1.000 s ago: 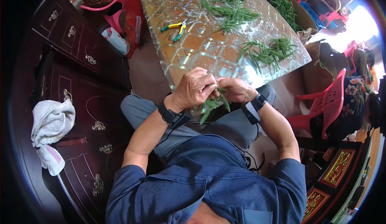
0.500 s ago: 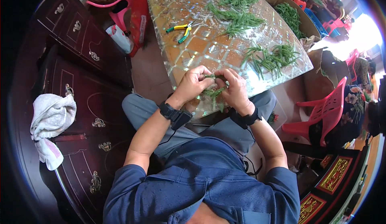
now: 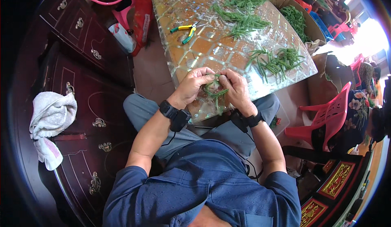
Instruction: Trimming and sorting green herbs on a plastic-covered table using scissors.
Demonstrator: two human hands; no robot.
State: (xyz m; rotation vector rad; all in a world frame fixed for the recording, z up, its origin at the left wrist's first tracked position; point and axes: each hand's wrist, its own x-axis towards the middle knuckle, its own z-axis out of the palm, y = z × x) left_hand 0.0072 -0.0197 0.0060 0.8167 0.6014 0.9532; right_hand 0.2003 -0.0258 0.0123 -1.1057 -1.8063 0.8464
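Note:
Over the near edge of the table my left hand (image 3: 194, 85) pinches a green artificial sprig (image 3: 216, 92) between thumb and fingers. My right hand (image 3: 236, 87) closes on the same sprig from the other side, fingertips close to the left ones. Needle-like leaves hang down between both hands. A loose pile of similar green sprigs (image 3: 276, 61) lies on the table to the right of my hands. Farther off are pliers (image 3: 188, 31) with yellow and green handles, jaws apart. A larger heap of sprigs (image 3: 242, 7) lies at the table's far side.
The patterned table (image 3: 195, 60) has white flecks scattered on it. Dark drawers (image 3: 81, 84) with a hanging towel (image 3: 53, 113) stand at the left. A cardboard box of sprigs (image 3: 294, 21) and a pink chair (image 3: 321, 119) stand to the right. Other people sit at the far right.
My right fingers have opened slightly away from the left ones and show less curl. The sprig between them is more exposed. The pliers and piles stay in place.

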